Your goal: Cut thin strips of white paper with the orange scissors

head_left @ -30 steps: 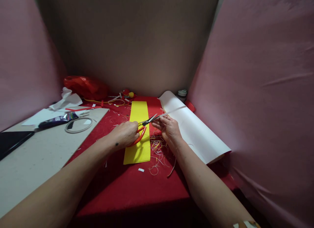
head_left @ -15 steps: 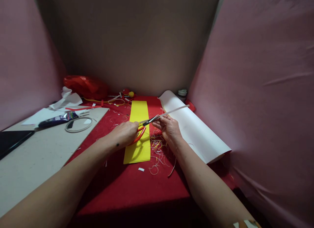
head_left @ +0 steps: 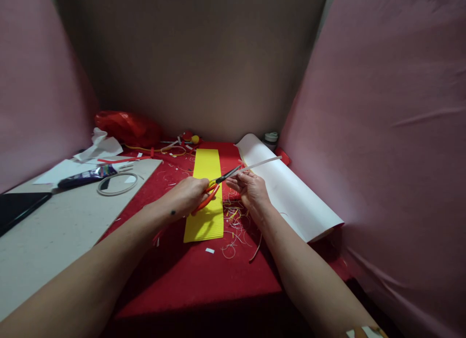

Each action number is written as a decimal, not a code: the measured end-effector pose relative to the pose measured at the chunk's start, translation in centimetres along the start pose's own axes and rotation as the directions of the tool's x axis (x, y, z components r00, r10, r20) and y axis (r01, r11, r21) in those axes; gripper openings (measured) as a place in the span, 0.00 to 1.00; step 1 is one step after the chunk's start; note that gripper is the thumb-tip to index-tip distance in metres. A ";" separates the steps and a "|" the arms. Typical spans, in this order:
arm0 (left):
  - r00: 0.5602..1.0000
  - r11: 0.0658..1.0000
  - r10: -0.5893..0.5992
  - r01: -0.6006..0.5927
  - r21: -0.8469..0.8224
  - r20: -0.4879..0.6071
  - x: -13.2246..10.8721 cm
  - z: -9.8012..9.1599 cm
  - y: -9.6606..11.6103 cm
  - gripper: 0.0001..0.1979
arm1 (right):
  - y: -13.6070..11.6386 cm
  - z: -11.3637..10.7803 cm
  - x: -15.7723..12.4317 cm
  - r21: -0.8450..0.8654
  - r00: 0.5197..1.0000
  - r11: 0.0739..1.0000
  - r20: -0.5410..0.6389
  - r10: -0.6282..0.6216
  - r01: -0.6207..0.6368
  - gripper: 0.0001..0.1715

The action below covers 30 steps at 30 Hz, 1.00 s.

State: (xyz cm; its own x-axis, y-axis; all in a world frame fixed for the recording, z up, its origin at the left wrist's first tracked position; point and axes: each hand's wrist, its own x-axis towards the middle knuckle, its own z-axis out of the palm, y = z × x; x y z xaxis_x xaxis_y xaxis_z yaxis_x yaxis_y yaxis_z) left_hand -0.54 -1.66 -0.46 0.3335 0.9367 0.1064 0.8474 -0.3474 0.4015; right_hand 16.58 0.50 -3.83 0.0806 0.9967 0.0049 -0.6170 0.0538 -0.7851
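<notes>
My left hand (head_left: 187, 196) grips the orange handles of a pair of scissors (head_left: 214, 185), whose blades point right and away over a long yellow corrugated strip (head_left: 206, 196). My right hand (head_left: 250, 188) pinches one end of a narrow white paper strip (head_left: 260, 163) that runs up and to the right; the scissor blades meet this strip at my fingertips. Both hands hover just above the red cloth (head_left: 204, 275).
Thin paper trimmings (head_left: 236, 226) litter the cloth below my hands. A curled white sheet (head_left: 291, 192) lies on the right. On the left are a grey board (head_left: 54, 231), a ring (head_left: 116, 184), a tube (head_left: 85, 177), a dark tablet (head_left: 18, 207) and a red bag (head_left: 127, 128). Pink fabric walls stand around.
The scissor blades have closed along the white strip and the handles have come together. The strip's free end has lifted slightly. Both hands have stayed almost in place.
</notes>
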 end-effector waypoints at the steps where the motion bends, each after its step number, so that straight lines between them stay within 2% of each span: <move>1: 0.999 1.000 -0.012 0.011 -0.024 -0.045 0.1 -0.1 -0.2 0.08 | 0.0 0.0 0.0 -0.005 1.000 1.000 0.000 0.003 -0.003 0.07; 3: 0.982 0.998 -0.062 0.064 0.004 -0.179 0.3 -0.5 -0.8 0.07 | -0.1 0.1 0.0 -0.010 1.000 1.000 0.003 0.007 -0.007 0.08; 5: 0.933 0.989 -0.124 0.142 0.030 -0.338 0.6 -1.1 -1.4 0.06 | -0.2 0.1 -0.1 -0.008 1.000 1.000 0.003 0.008 -0.008 0.08; 7: 0.902 0.983 -0.166 0.182 0.003 -0.399 0.9 -1.5 -2.1 0.05 | -0.4 0.1 -0.1 -0.009 1.000 1.000 0.005 0.015 -0.015 0.07; 9: 0.915 0.974 -0.207 0.161 -0.157 -0.347 1.3 -1.5 -2.6 0.04 | -0.6 0.0 -0.1 -0.013 1.000 1.000 0.006 0.021 -0.021 0.07; 12: 0.964 0.847 -0.250 0.170 -0.504 -0.094 1.8 -0.8 -3.2 0.03 | -0.8 -0.1 -0.1 -0.011 1.000 1.000 0.001 0.009 -0.009 0.06; 13: 0.969 0.800 -0.246 0.194 -0.567 -0.016 1.9 -0.5 -3.3 0.04 | -0.9 -0.2 -0.1 -0.007 1.000 1.000 -0.001 0.001 -0.001 0.06; 15: 0.967 0.763 -0.243 0.236 -0.601 0.070 2.2 -0.1 -3.6 0.07 | -1.0 -0.4 0.1 0.002 1.000 1.000 -0.010 -0.013 0.013 0.07; 19: 0.962 0.762 -0.257 0.263 -0.591 0.096 2.4 -0.2 -3.7 0.08 | -1.3 -0.9 0.6 0.017 0.998 0.999 -0.050 -0.033 0.034 0.07; 23: 0.966 0.743 -0.247 0.241 -0.625 0.079 2.3 -0.4 -3.2 0.08 | -1.5 -1.1 0.8 0.031 0.994 0.999 -0.099 -0.040 0.043 0.07; 30: 0.977 0.734 -0.211 0.177 -0.656 0.028 2.2 0.0 -2.9 0.08 | -0.8 -0.7 0.2 -0.022 1.000 1.000 0.021 0.016 -0.016 0.07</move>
State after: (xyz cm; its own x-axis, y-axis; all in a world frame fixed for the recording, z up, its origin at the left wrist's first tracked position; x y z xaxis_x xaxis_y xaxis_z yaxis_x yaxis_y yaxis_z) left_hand -2.27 1.40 -1.34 0.1585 0.9873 -0.0064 0.4102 -0.0600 0.9100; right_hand 17.64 0.61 -3.57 0.0544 0.9985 0.0052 -0.6010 0.0369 -0.7984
